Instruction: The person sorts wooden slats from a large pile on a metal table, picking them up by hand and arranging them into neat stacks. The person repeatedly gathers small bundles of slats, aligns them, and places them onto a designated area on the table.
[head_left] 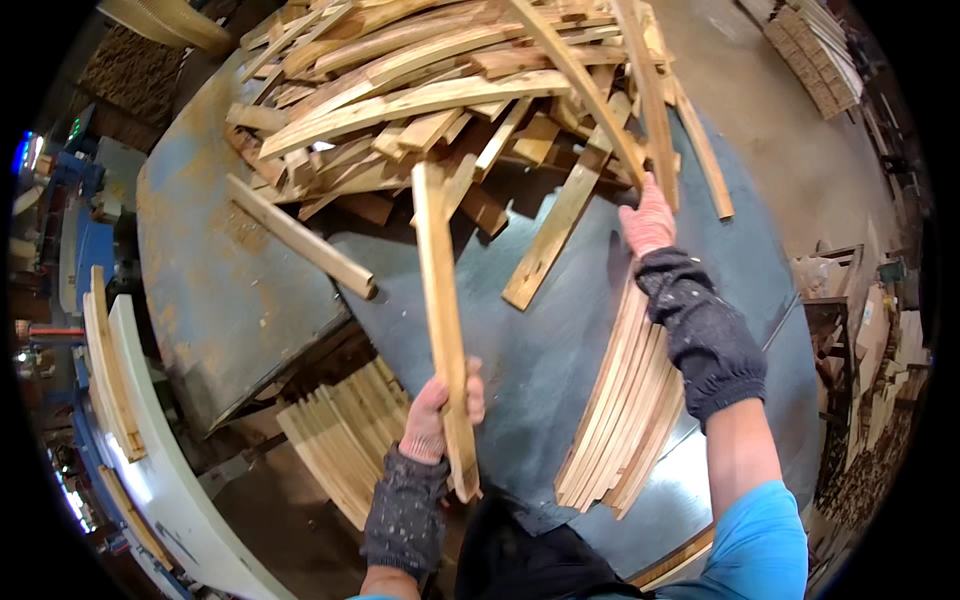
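My left hand [440, 408] is wrapped round the lower part of a pale wooden strip [438, 280], which stands lengthwise in front of me. Farther off to the right, my right hand [650, 218] has its fingers at the near end of a long wooden strip [580, 75] leaning out of the heap; part of this grip is hidden. Both hands look gloved, and dark speckled sleeves cover the forearms. A heap of loose wooden strips [415, 103] fills the far side of the metal table [400, 325]. Below my right hand lies a neat row of strips [622, 400].
Another stack of strips [345, 430] sits lower left, beside a rusty metal surface [230, 330]. One loose strip [300, 237] juts over that surface. A pale curved panel [165, 470] runs along the left. Bundled wood [815, 60] stands on the floor at far right.
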